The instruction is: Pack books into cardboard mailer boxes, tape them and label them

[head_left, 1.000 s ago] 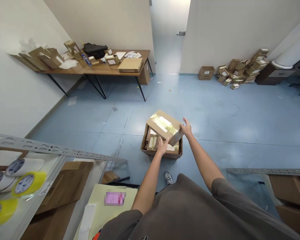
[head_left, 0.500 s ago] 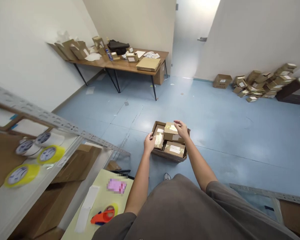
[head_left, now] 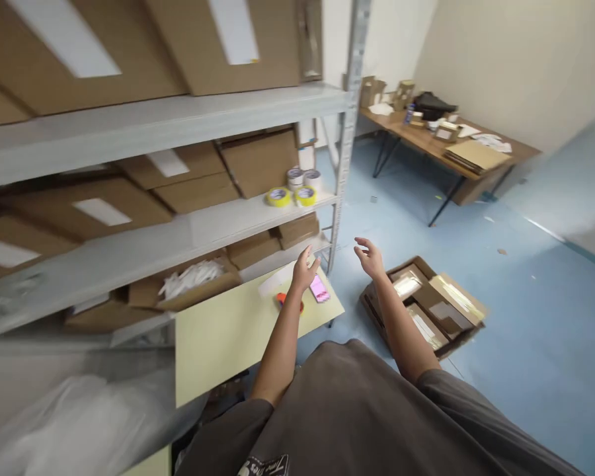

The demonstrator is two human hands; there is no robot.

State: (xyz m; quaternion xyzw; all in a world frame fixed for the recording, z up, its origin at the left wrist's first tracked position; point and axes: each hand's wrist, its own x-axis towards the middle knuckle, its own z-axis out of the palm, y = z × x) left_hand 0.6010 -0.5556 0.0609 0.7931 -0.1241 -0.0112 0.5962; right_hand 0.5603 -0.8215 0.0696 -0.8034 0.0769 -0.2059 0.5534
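Fingers apart and holding nothing, my left hand (head_left: 305, 271) hangs over the pale yellow table (head_left: 218, 337), near a pink phone-like item (head_left: 320, 289). An orange tape dispenser (head_left: 281, 301) is partly hidden behind my left forearm. My right hand (head_left: 369, 256), also empty with its fingers spread, is in the air between the table and an open cardboard box (head_left: 371, 314). Several smaller taped cartons (head_left: 446, 307) with labels fill that box, which stands on the floor to my right. My right forearm covers part of it.
A metal shelf rack (head_left: 347, 139) on the left carries large cartons (head_left: 262, 162) and yellow tape rolls (head_left: 278, 196). Clear plastic wrap (head_left: 79, 423) lies at lower left. A brown table (head_left: 426, 142) with papers and small boxes stands by the far wall.
My view has swung left, bringing the shelves and yellow table into sight. Both hands have come off the box of cartons, which now sits at my right.
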